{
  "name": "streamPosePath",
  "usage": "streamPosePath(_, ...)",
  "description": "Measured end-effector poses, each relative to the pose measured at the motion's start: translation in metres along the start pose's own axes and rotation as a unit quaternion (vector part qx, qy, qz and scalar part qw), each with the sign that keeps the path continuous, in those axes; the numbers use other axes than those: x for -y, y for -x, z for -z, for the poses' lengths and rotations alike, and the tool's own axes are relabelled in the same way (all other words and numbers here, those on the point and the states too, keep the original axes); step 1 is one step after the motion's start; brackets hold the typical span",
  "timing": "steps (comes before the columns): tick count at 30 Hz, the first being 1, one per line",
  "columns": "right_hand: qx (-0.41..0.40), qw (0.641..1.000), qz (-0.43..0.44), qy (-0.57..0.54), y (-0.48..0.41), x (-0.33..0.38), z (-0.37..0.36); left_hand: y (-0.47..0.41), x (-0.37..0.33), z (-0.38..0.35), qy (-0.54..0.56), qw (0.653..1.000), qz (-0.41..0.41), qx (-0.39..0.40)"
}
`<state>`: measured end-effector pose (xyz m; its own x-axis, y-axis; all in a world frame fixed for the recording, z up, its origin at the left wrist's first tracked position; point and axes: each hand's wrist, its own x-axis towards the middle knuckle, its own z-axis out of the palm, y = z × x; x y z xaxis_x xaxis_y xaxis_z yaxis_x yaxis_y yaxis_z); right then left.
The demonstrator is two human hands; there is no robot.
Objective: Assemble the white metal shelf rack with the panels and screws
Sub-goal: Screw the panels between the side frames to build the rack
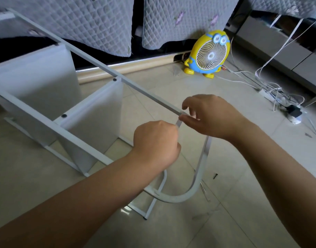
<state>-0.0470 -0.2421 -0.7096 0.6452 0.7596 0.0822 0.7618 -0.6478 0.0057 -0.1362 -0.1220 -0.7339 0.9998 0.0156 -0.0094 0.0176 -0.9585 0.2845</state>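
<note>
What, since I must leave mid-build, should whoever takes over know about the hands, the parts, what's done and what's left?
Left hand: grips the upper end of the curved end bar.
Right hand: pinches the tip of the upper rail, where bar and rail meet.
Done: two panels stand between the rails, with black screws in.
Left: join the bar to the rail. One loose screw lies on the floor beside the bar.
</note>
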Motion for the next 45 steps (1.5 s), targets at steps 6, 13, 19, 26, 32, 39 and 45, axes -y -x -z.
streamPosePath(6,0.030,0.994,0.096,-0.039,-0.004,-0.011,-0.002,-0.001,-0.001,0.000,-0.006,1.000,0.006,0.000)
streamPosePath(13,0.045,0.993,0.107,0.028,-0.010,-0.013,-0.007,-0.001,0.000,0.000,-0.004,1.000,0.001,0.008)
streamPosePath(19,0.008,0.990,0.124,0.060,-0.003,-0.010,-0.011,-0.001,-0.001,-0.001,-0.001,1.000,0.006,0.021)
streamPosePath(26,0.090,0.989,-0.030,0.111,-0.012,0.002,-0.021,-0.003,0.000,0.001,0.005,0.999,0.025,0.036)
streamPosePath(32,0.116,0.993,0.011,0.007,-0.007,-0.007,-0.001,-0.001,0.000,0.002,0.007,0.999,0.029,0.044)
streamPosePath(39,0.065,0.986,0.150,0.040,-0.008,-0.013,-0.005,-0.001,-0.002,0.003,-0.005,0.998,0.034,0.045)
streamPosePath(45,0.011,0.979,0.162,0.123,-0.012,-0.014,-0.016,-0.002,-0.001,0.002,-0.008,0.999,0.029,0.039)
